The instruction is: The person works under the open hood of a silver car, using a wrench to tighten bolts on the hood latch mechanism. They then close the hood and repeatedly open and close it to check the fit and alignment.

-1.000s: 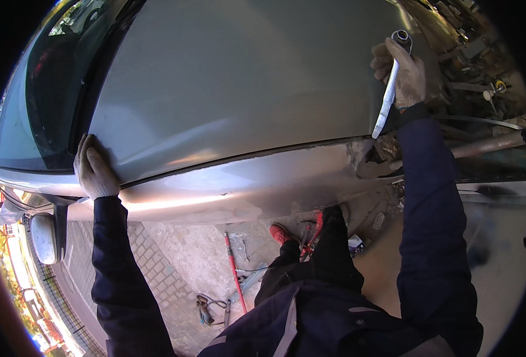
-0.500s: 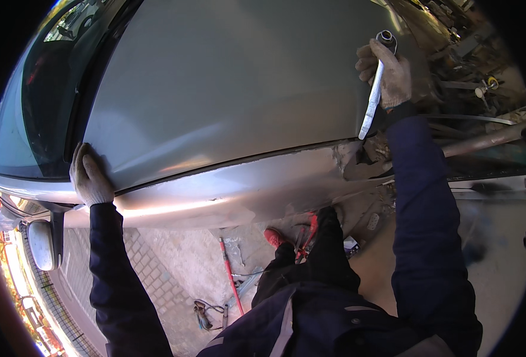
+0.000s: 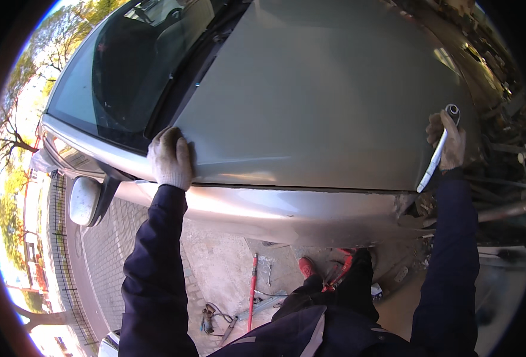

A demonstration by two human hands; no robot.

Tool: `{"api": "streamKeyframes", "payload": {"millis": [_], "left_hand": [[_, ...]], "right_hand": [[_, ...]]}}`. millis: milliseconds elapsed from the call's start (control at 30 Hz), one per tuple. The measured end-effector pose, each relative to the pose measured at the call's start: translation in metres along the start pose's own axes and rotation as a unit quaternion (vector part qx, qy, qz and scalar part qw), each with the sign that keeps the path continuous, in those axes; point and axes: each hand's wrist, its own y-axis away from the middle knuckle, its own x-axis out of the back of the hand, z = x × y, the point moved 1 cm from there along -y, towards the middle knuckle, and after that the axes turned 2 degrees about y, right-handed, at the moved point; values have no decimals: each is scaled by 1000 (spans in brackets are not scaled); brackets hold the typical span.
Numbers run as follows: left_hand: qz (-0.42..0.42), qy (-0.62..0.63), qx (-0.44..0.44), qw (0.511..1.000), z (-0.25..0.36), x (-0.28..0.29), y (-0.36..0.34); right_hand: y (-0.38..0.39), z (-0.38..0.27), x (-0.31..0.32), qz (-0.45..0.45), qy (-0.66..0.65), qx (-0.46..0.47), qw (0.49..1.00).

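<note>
Silver hood (image 3: pixel 322 101) lies closed over the car's front. His gloved left hand (image 3: pixel 170 157) presses flat, fingers spread, on its rear corner near the windscreen (image 3: pixel 114 77); his right hand (image 3: pixel 447 143) rests near the front edge, grip wrapped around a ratchet wrench (image 3: pixel 436 156), kept ready.

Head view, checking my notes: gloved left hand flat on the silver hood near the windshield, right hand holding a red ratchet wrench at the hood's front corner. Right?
Not quite. The head view shows the ratchet wrench in the right hand is silver-white with a dark head, not red. The rest stands: the gloved left hand lies flat on the silver hood near the windshield.
</note>
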Motion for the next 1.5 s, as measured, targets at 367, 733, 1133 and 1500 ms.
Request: {"api": "streamKeyframes", "payload": {"millis": [367, 733, 1133, 1500], "left_hand": [[-150, 46, 88, 984, 1, 20, -60], [-233, -34, 110, 966, 12, 14, -86], [-174, -6, 61, 983, -3, 13, -74], [-181, -19, 82, 980, 6, 15, -75]], "right_hand": [[-6, 9, 3, 31, 41, -13, 999], [-12, 17, 7, 33, 24, -8, 999], [-17, 22, 20, 71, 108, -40, 991], [-20, 19, 18, 38, 35, -47, 998]]}}
